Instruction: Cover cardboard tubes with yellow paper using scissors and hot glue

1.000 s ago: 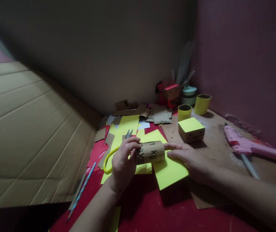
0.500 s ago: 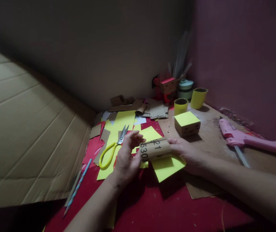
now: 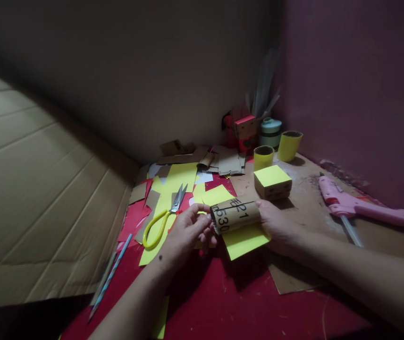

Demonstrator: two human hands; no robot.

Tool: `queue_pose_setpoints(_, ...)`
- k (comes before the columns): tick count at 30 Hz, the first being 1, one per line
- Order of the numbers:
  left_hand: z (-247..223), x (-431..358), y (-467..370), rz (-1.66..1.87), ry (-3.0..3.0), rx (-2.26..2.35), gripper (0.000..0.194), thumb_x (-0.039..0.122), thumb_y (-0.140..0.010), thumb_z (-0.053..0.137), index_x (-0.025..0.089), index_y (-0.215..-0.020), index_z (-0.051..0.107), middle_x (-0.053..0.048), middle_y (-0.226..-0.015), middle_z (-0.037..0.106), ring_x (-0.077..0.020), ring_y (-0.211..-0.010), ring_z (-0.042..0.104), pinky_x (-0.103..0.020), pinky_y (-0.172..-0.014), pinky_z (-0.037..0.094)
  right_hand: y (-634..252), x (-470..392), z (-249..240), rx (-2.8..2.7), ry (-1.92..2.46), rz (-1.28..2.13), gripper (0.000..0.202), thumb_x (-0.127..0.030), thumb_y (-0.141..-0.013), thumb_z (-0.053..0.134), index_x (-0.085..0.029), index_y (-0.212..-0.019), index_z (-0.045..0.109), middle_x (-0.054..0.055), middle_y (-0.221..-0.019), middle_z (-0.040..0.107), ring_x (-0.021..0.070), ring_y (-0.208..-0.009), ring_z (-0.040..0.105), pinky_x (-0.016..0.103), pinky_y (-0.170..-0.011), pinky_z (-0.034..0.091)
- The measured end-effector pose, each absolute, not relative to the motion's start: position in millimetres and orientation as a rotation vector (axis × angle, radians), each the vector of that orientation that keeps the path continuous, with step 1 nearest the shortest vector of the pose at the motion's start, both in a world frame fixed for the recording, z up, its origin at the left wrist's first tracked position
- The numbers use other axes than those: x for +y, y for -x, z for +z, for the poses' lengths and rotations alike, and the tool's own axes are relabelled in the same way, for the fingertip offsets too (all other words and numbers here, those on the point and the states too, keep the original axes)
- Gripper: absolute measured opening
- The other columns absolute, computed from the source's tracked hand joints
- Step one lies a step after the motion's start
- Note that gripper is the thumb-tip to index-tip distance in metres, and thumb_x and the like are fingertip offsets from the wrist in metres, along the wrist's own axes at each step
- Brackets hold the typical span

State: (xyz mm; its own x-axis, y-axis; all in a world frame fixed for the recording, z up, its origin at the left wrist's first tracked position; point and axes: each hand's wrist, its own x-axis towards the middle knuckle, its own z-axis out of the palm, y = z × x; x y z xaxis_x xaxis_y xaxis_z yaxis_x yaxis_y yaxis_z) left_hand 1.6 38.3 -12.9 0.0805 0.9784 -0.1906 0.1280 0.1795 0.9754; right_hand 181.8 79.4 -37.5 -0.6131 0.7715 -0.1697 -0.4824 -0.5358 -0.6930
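A brown cardboard tube [image 3: 241, 216] with printed black digits lies sideways between my hands, above the red tabletop. My right hand [image 3: 276, 224] is closed round its right end and also holds a yellow paper piece [image 3: 246, 243], which sticks out beneath the tube. At the tube's left rim, my left hand [image 3: 189, 229] has its thumb and forefinger pinched on the edge, the other fingers curled below. Just left of that hand lie scissors [image 3: 155, 231] with yellow handles, blades apart, on yellow paper.
Behind the tube stand a small yellow-topped cardboard box [image 3: 273, 186] and two yellow tubes [image 3: 290, 146]. A pink glue gun [image 3: 361, 205] rests at the right. On the left are a striped pencil [image 3: 110, 278] and a large cardboard sheet [image 3: 39, 198]. Paper scraps [image 3: 134, 222] cover the back left.
My left hand's fingers, spread apart before, have closed in at the tube's left rim. The tube has shifted slightly right, and its open left end now shows.
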Motion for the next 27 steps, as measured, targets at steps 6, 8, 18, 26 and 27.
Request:
queue_pose_setpoints(6, -10.7, 42.1, 4.2, 1.132, -1.173, 1.35, 0.026, 0.031, -0.082, 0.066, 0.018, -0.101, 0.055, 0.004, -0.065, 0.06, -0.0068, -0.05, 0.056, -0.016, -0.047, 0.044, -182.5, 79.9, -37.4, -0.787, 0.696, 2.13, 0.029, -0.016, -0.071, 0.064, -0.017, -0.101, 0.066, 0.007, -0.077, 0.072, 0.0244, -0.075, 0.067, 0.038, -0.071, 0.052)
queue_pose_setpoints(8, -9.0, 43.6, 7.4, 1.172, -1.198, 1.337, 0.025, 0.029, -0.081, 0.067, 0.018, -0.101, 0.058, 0.002, -0.072, 0.062, -0.0061, -0.053, 0.056, -0.016, -0.051, 0.046, -182.4, 79.1, -35.4, -0.812, 0.683, 2.147, 0.032, -0.015, -0.067, 0.067, -0.017, -0.099, 0.066, 0.007, -0.077, 0.071, 0.0244, -0.074, 0.067, 0.038, -0.07, 0.052)
queue_pose_setpoints(18, -14.0, 43.4, 9.1, 1.062, -1.093, 1.188, 0.03, 0.024, -0.077, 0.069, 0.021, -0.106, 0.063, -0.004, -0.086, 0.064, -0.0133, -0.066, 0.06, -0.023, -0.056, 0.048, -181.9, 77.7, -36.8, -0.864, 0.701, 2.155, 0.029, -0.025, -0.069, 0.068, -0.016, -0.096, 0.066, 0.008, -0.073, 0.07, 0.0255, -0.074, 0.066, 0.038, -0.067, 0.052)
queue_pose_setpoints(26, -8.1, 40.5, 8.1, 1.01, -1.003, 1.157, 0.021, 0.023, -0.075, 0.071, 0.016, -0.095, 0.067, -0.006, -0.08, 0.067, -0.0153, -0.068, 0.063, -0.025, -0.061, 0.048, -182.6, 75.9, -38.6, -0.849, 0.681, 2.181, 0.027, -0.022, -0.07, 0.068, -0.016, -0.096, 0.068, 0.007, -0.07, 0.07, 0.0232, -0.064, 0.066, 0.038, -0.064, 0.053)
queue_pose_setpoints(27, -7.9, 40.1, 7.7, 0.993, -1.006, 1.177, 0.021, 0.022, -0.074, 0.071, 0.016, -0.094, 0.068, -0.007, -0.081, 0.067, -0.0153, -0.067, 0.063, -0.025, -0.06, 0.048, -182.8, 75.4, -38.2, -0.853, 0.703, 2.181, 0.027, -0.021, -0.069, 0.069, -0.016, -0.096, 0.068, 0.008, -0.071, 0.07, 0.023, -0.063, 0.065, 0.038, -0.064, 0.053)
